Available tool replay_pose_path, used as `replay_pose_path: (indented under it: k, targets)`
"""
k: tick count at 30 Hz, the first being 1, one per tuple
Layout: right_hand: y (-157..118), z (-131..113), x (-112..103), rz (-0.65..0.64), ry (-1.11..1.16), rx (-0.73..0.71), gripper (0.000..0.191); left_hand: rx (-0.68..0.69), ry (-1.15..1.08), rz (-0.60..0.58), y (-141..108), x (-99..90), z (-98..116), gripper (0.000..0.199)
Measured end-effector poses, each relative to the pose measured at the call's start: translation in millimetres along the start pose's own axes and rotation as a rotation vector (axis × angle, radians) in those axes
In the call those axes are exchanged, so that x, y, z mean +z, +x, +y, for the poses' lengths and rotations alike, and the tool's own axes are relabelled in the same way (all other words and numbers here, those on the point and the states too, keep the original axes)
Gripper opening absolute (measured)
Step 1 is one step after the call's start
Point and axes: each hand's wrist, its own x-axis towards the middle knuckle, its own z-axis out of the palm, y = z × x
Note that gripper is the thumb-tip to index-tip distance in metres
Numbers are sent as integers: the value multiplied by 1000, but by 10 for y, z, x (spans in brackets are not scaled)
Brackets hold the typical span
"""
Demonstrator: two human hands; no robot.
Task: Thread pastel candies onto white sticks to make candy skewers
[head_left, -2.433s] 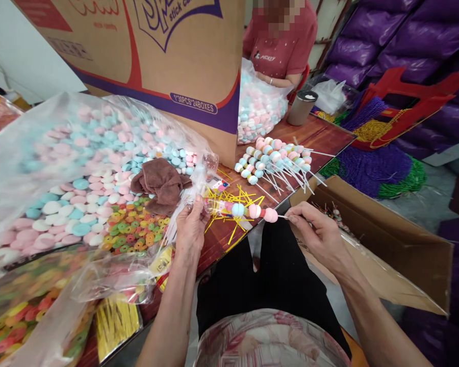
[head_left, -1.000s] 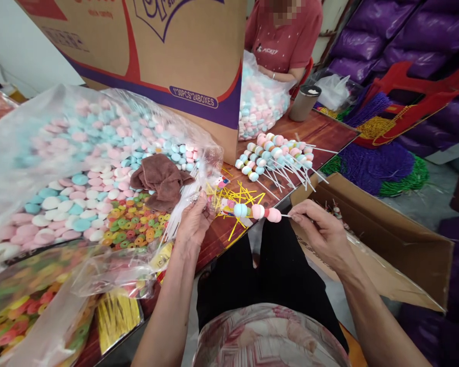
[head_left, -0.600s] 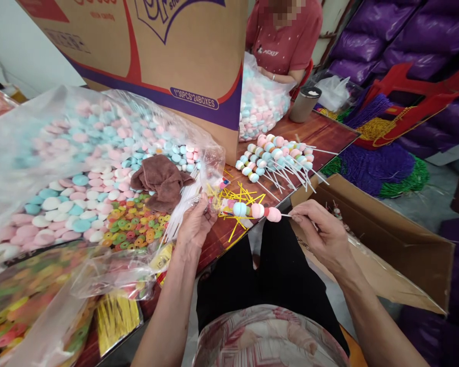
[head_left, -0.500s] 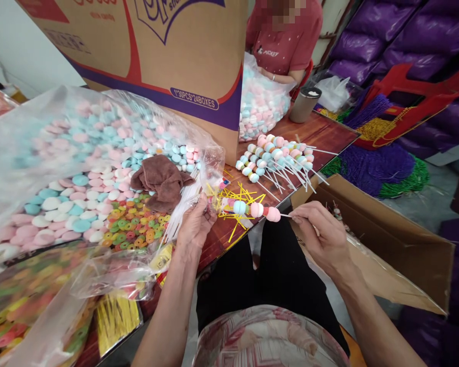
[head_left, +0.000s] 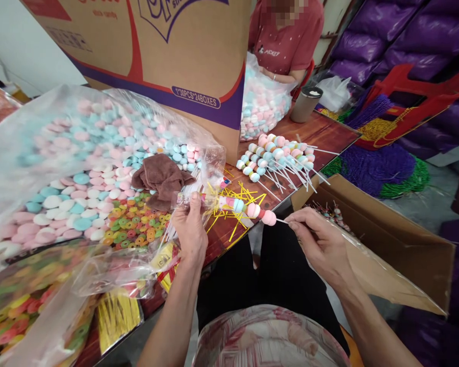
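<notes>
While the right hand (head_left: 317, 239) pinches a thin white stick (head_left: 281, 220), the left hand (head_left: 191, 229) grips a clear plastic wrapper (head_left: 181, 200)

On my head-camera feed, a candy skewer (head_left: 252, 210) of pink, white and blue marshmallows stretches between both hands over the near edge of the reddish-brown wooden table (head_left: 325, 130), its stick end lower. I see the right thumb and fingertips pressed together on the stick, near the last pink marshmallow. The left thumb clamps the wrapper at the skewer's other end; how much candy lies inside, I cannot tell. Beneath the skewer, thin yellow strips (head_left: 246, 193) lie scattered. Near the left hand, I make out orange and green gummy rings (head_left: 137, 221) and a crumpled brown cloth (head_left: 160, 179). Farther off, stacked marshmallow skewers (head_left: 277, 153) rest on the table, and a co-worker in a red shirt (head_left: 286, 43) is behind a bag of marshmallows (head_left: 265, 104).
</notes>
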Motion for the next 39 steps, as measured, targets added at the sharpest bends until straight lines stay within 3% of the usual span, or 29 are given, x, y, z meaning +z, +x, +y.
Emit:
replay_pose_path:
  k: [5,11,15,20,27,39]
  targets:
    - [-11,39,16,-66,94,98,16,-25,-1,-24,-4,-30,-6,23]
    - [-28,104,26,-224,303,452,22,-78,-12,-124,-20,-22,5,29]
    - [-23,92,18,-206,390,484,27,-61,-45,-76,-11,-16,17,28]
    - [-32,116,30,-150,303,376,23,-97,-54,-53,-24,-9,23,31]
    - [-23,162,40,-116,116,-32,12,-299,-101,46,-5,-37,34,40]
    - [-39,110,-1,-50,-6,-163,17,-337,-65,51,10,-72,6,40]
